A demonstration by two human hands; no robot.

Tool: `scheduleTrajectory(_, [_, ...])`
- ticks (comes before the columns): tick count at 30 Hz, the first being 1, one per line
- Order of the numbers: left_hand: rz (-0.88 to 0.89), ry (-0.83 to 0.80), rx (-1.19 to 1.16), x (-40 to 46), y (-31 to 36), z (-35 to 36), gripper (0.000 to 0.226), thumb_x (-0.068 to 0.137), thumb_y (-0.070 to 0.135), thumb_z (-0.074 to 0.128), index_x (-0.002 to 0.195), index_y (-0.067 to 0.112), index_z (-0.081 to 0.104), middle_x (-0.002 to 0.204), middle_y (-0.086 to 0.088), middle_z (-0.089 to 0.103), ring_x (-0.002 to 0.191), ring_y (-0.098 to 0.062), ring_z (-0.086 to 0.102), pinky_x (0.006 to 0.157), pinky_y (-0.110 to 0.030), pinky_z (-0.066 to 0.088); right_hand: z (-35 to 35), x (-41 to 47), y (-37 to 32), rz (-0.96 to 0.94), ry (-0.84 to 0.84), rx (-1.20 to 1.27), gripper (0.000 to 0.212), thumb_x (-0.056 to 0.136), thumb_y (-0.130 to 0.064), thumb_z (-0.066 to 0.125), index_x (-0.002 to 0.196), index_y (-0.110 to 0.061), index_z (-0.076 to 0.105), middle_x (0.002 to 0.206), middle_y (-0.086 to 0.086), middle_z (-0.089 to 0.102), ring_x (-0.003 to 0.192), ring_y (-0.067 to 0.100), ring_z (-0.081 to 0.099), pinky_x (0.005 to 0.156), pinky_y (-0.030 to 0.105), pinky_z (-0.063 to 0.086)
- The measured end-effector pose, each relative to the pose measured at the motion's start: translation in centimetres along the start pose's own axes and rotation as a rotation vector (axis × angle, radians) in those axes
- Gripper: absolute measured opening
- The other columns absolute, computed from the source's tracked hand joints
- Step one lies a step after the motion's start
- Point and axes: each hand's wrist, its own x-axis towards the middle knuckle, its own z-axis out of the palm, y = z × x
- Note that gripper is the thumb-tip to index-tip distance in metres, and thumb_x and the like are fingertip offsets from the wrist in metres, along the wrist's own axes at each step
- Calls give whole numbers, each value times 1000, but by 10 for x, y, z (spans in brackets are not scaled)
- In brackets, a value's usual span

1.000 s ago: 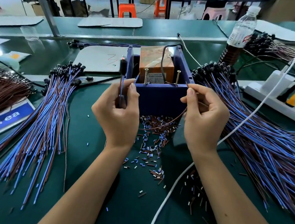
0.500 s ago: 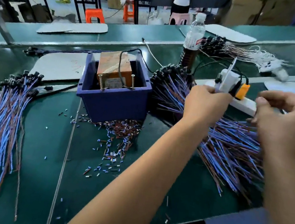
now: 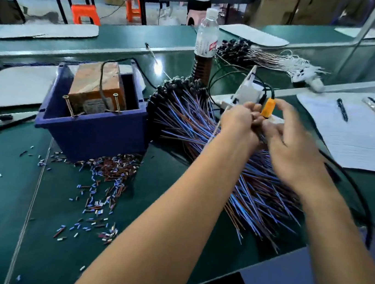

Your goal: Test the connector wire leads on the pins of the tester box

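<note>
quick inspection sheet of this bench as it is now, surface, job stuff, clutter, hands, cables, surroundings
surface: green mat, dotted with cut insulation bits.
job's things: blue tester box with two upright pins; untouched. Pile of blue and brown wire leads right of it.
clutter: drink bottle, lined paper with pen.
grippers: left hand and right hand meet above the pile, fingers curled; what they hold is blurred.
cables: black cord runs under the right forearm; orange plug in the power strip.
surroundings: further benches, orange stools, a person standing.
</note>
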Motion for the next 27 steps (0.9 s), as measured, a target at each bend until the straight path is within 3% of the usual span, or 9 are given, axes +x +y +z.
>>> scheduleTrajectory(1, [14, -9, -79, 2, 7, -2, 35, 106, 1, 25, 76, 14, 40, 70, -1, 35, 24, -5, 29, 29, -13, 21, 4, 1, 1, -23, -28, 26, 43, 108, -28, 52, 150, -29, 44, 91, -3, 76, 78, -3, 70, 65, 15, 42])
scheduleTrajectory(3, [86, 10, -142, 2, 25, -9, 33, 106, -2, 24, 81, 11, 41, 71, -3, 37, 35, -6, 34, 33, -12, 26, 6, 6, 3, -73, -59, 44, 33, 107, -28, 55, 140, -31, 54, 67, -6, 74, 55, -2, 66, 61, 17, 48])
scheduleTrajectory(7, [291, 105, 45, -5, 59, -25, 25, 107, -3, 35, 88, 1, 51, 71, -11, 53, 57, -15, 49, 49, -19, 50, 2, 15, 0, -179, 0, -41, 11, 103, -27, 62, 101, -28, 72, 61, -5, 71, 52, 2, 62, 56, 15, 42])
scheduleTrajectory(9, [457, 225, 433, -4, 75, -37, 27, 107, 6, 47, 84, 2, 60, 72, -11, 64, 62, -19, 62, 55, -26, 58, 4, 20, 0, -195, 8, -177, 13, 104, -29, 61, 98, -25, 73, 71, -1, 70, 64, 15, 64, 58, 25, 41])
scheduleTrajectory(12, [772, 493, 1307, -3, 95, -61, 25, 103, 21, 56, 88, 6, 70, 80, -9, 72, 76, -25, 72, 73, -33, 61, 9, 24, 3, -161, -67, -282, 13, 104, -32, 61, 97, -22, 64, 78, 2, 65, 68, 19, 58, 57, 30, 35])
scheduleTrajectory(17, [875, 577, 1912, -8, 97, -77, 39, 104, 42, 58, 88, 7, 64, 90, -15, 70, 84, -35, 70, 68, -36, 55, 34, 12, 4, -162, -15, -401, 14, 99, -33, 70, 91, -22, 67, 83, 3, 69, 75, 25, 61, 65, 31, 42])
scheduleTrajectory(20, [829, 521, 1918, -14, 90, -80, 49, 103, 49, 56, 81, 6, 61, 86, -14, 66, 79, -36, 66, 66, -39, 55, 44, 5, 2, -150, 78, -364, 13, 95, -30, 75, 87, -20, 75, 81, 3, 70, 76, 24, 63, 68, 30, 44])
scheduleTrajectory(23, [781, 426, 1795, -27, 84, -89, 52, 102, 45, 56, 68, 8, 49, 78, -13, 61, 75, -36, 63, 64, -36, 48, 48, 4, 0, -130, 127, -402, 19, 98, -30, 70, 96, -15, 81, 91, 11, 70, 93, 32, 63, 82, 41, 54])
scheduleTrajectory(27, [704, 333, 1688, -53, 80, -116, 37, 97, 38, 63, 75, 8, 61, 72, -7, 66, 66, -27, 63, 55, -30, 46, 56, -4, -21, -223, 257, -287, 24, 103, -22, 61, 99, -6, 79, 88, 13, 69, 91, 35, 59, 80, 41, 48])
